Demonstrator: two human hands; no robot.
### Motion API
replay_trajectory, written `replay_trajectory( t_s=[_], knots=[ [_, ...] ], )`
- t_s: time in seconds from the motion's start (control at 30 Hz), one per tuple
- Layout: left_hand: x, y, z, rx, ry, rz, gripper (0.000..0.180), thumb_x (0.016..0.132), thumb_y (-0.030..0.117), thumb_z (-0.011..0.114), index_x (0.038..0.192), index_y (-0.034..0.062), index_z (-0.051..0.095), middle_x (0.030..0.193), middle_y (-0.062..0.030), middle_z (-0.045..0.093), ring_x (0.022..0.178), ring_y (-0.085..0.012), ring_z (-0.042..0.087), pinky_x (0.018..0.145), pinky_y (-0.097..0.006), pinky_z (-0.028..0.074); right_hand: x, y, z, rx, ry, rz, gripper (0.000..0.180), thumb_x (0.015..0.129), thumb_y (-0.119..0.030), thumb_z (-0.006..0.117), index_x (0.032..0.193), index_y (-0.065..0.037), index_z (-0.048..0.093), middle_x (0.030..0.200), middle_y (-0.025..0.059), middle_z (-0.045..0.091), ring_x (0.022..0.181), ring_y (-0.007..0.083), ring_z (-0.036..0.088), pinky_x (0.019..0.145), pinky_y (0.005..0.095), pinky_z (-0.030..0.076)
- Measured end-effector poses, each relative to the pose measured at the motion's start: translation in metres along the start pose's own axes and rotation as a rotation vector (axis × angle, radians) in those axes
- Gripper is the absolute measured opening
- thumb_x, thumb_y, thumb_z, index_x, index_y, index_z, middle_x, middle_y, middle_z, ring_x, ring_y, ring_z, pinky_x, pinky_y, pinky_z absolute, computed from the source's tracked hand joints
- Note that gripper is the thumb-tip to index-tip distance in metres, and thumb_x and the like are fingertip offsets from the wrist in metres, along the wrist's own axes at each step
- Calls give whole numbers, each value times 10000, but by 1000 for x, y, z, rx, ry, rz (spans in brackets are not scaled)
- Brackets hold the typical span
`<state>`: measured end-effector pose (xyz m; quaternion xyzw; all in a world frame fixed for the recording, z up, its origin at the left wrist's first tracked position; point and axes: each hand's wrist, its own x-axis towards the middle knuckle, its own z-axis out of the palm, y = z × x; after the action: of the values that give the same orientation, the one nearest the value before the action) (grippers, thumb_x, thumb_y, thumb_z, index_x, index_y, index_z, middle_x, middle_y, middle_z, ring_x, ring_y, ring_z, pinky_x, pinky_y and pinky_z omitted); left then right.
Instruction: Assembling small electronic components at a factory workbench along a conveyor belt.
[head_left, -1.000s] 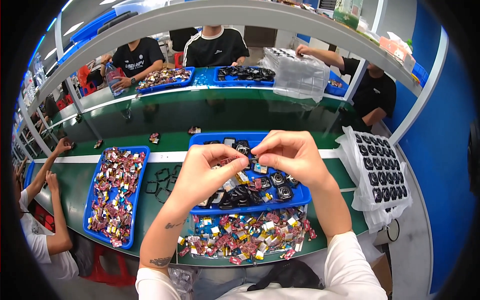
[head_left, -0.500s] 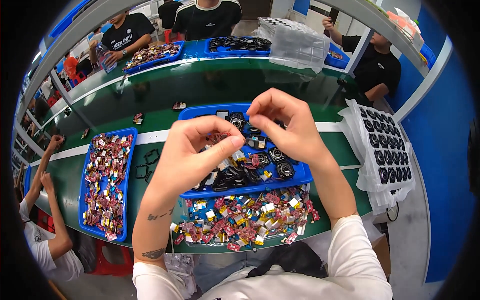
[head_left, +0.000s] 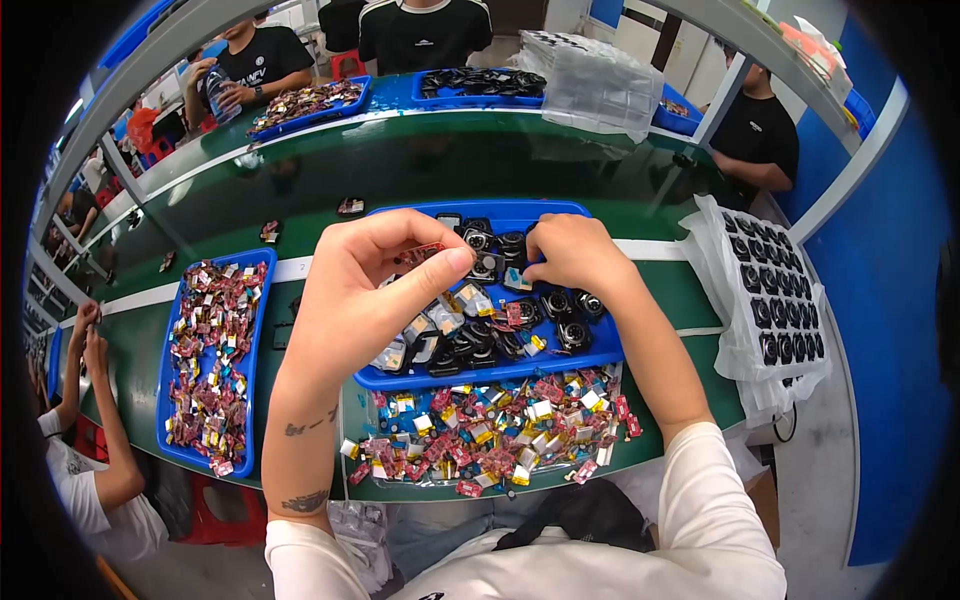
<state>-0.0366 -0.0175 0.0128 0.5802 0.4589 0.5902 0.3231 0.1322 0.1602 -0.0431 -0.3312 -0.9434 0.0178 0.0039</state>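
My left hand (head_left: 370, 285) is raised over the left part of a blue tray (head_left: 480, 382), thumb and fingers pinched on a small red circuit board (head_left: 420, 254). My right hand (head_left: 582, 255) is down at the tray's right half, fingers bent and closed among black watch cases (head_left: 572, 335); whatever is between them is hidden. A piece with a teal patch (head_left: 516, 280) lies beside its thumb. Silvery-backed watch cases (head_left: 440, 318) lie in the tray under my left hand. In front of the tray, nearer to me, spreads a pile of red boards with small battery cells (head_left: 480, 440).
To the left stands another blue tray (head_left: 163, 400) full of red boards and cells. A stacked white tray (head_left: 722, 300) of black watch cases is at the right. Loose boards (head_left: 351, 206) lie on the green table (head_left: 450, 165). Across it, several people sit by more trays.
My right hand has lowered from beside my left hand to the watch cases in the tray. My left hand has shifted slightly left, and the red board in it shows more plainly.
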Motion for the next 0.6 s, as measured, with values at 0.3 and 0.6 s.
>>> replay_trajectory(
  t_s=[0.3,0.6],
  knots=[
    [1,1,2,4,8,20,122,820,84,678,856,-26,640,785,-9,621,709,-45,553,641,-187,442,11,16,6,301,-50,-172,300,584,-193,811,808,-49,672,737,80,657,754,229,642,647,351,493],
    [1,1,1,-26,48,-5,111,819,83,679,851,-16,641,766,3,613,699,-37,544,619,-176,427,-3,10,-28,800,191,-54,176,740,-62,716,882,38,687,735,83,683,689,98,644,639,219,497]
  ],
)
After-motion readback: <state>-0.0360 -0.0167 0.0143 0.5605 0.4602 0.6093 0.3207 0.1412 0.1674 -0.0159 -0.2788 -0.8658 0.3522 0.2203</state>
